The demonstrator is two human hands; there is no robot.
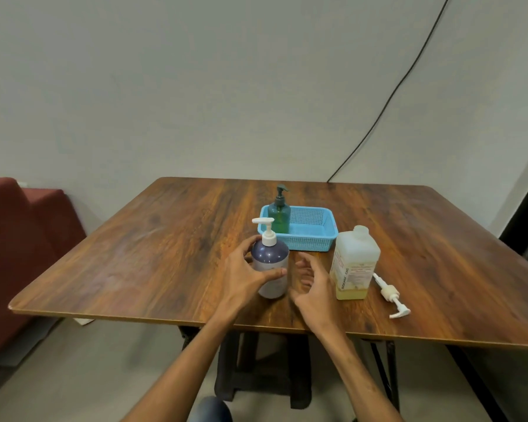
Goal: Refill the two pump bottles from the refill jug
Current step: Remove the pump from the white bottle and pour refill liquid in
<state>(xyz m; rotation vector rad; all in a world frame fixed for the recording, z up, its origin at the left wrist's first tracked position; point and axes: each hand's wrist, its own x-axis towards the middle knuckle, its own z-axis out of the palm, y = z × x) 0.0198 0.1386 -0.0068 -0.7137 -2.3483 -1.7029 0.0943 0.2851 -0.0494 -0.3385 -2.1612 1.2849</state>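
Grips the purple pump bottle [272, 263] with the left hand [244, 272]: thumb laid across the near face, fingers curled round the far left side just under the shoulder. Reads as a closed grip on the bottle body. Stands the bottle upright on the desk [165, 239], near the front edge, white pump head in place, spout turned left.

Holds the right hand [313, 284] just right of that bottle, palm turned toward it, fingers loosely curled and spread, nothing between them: an open grip. Cannot tell whether the fingertips touch the bottle wall.

Finds the refill jug [355, 263] upright just beside the right hand, pale and translucent, yellowish liquid low in the bottom. Cannot tell whether the neck is capped. Finds a loose white pump [390, 295] lying flat on the desk right of the jug, spout toward the front edge.

Further back, finds the green pump bottle [279, 213] upright in the left end of a blue mesh basket [317, 239], dark pump head on. Places the basket behind the purple bottle and the jug, near both.

Beyond the desk, notes a black cable [387, 102] running down the pale wall to the back edge, and a dark red seat [19, 239] at far left.
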